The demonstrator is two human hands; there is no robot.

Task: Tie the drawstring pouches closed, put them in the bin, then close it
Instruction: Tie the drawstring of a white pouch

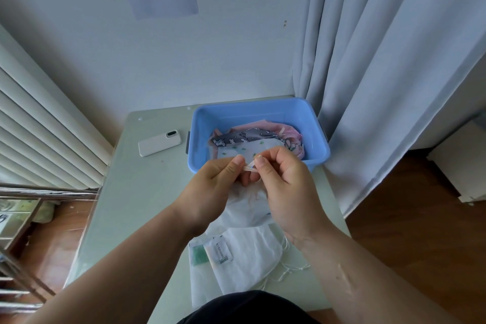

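A white drawstring pouch [246, 209] hangs between my hands above the table. My left hand [210, 187] and my right hand [285, 181] each pinch its pale drawstring [249, 167] at the top, fingertips almost touching. Behind them stands the open blue bin [200, 123], which holds several pouches: a pink one [292, 131], a grey printed one [244, 137] and a white one with small green figures [244, 150]. More white pouches [252, 252] with thin white cords lie on the table near my body.
A white phone [159, 142] lies on the pale table [136, 192] left of the bin. Grey curtains [381, 73] hang at the right, touching the bin's far corner. A radiator is at the left, wooden floor on both sides.
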